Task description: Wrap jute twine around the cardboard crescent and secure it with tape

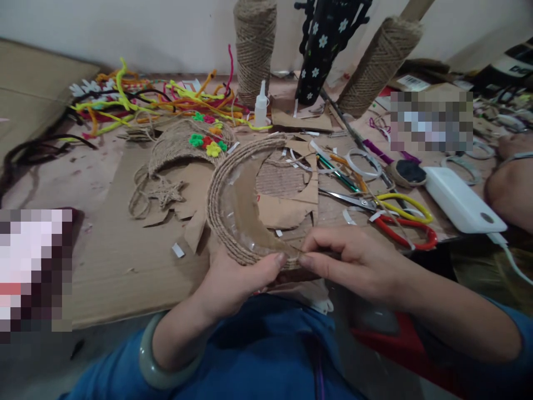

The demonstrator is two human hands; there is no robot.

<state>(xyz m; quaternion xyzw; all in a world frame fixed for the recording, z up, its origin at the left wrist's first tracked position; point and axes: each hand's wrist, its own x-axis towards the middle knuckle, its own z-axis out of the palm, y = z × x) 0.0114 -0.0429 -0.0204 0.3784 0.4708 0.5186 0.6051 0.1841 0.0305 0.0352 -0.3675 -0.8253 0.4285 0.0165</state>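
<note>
A cardboard crescent moon [244, 205] is tilted up over the table's front edge, with rows of jute twine along its outer curve and bare cardboard on the inner part. My left hand [245, 275] grips its lower edge, thumb on top. At the crescent's lower right tip, my right hand [350, 258] pinches with thumb and forefinger; the twine there is mostly hidden by the fingers. Behind lies a twine-covered crescent [179, 144] with small red, green and yellow flowers. A twine star [166, 190] rests left of the crescent I hold.
Scissors [366, 204] with yellow and red handles lie right of the crescent, near a white power bank [462, 200]. Twine cones [255, 53], a small glue bottle [261, 108] and colourful pipe cleaners [158, 103] stand or lie behind. Another person's arm [512, 183] shows at right.
</note>
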